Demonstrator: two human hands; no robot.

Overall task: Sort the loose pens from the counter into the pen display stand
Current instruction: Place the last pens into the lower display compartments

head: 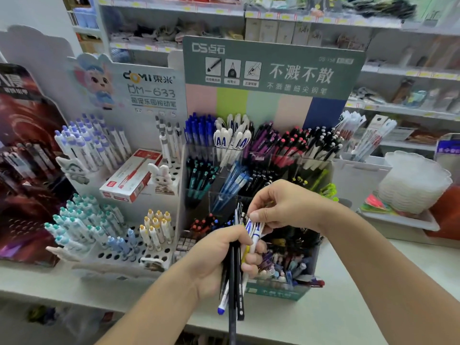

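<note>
My left hand grips a bundle of loose pens, black, white-and-blue and yellow, held upright in front of the pen display stand. My right hand pinches the top of a white-and-blue pen in that bundle. The stand has a green header card and tiered clear compartments filled with blue, white, purple, red, black and teal pens. Its lower front compartments are partly hidden behind my hands.
A white DOMI peg stand with purple, teal and yellow pens stands at left, with a red-and-white pen box lying on it. A dark red display is at far left. White tubs sit right. The counter runs along the front.
</note>
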